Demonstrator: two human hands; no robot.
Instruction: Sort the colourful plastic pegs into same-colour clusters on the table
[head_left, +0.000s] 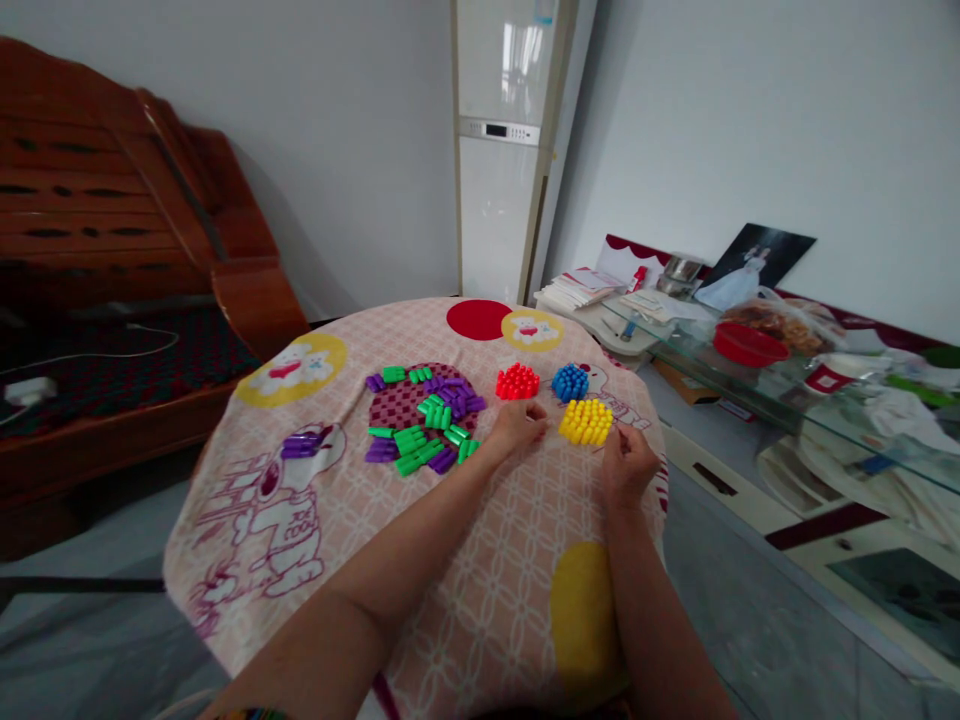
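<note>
My left hand [517, 430] rests on the cloth just in front of a cluster of red pegs [517, 381]. Its fingers are curled in towards the thumb, and anything between them is too small to make out. Beside the right front of a block of upright yellow pegs [586, 422], my right hand [630, 462] is closed in a pinch; what it may hold is hidden. Behind the yellow block stands a round bunch of blue pegs [571, 382]. Left of my left forearm lie scattered green pieces [418, 452] and purple pieces [459, 397], shaped like short tubes.
A patterned cloth [465, 560] covers the round table. Further left on it lies a small purple group [303, 445]. To the right, a glass-topped stand [750, 375] holds papers, a red bowl [750, 345] and bags. A wooden bench [247, 300] stands left.
</note>
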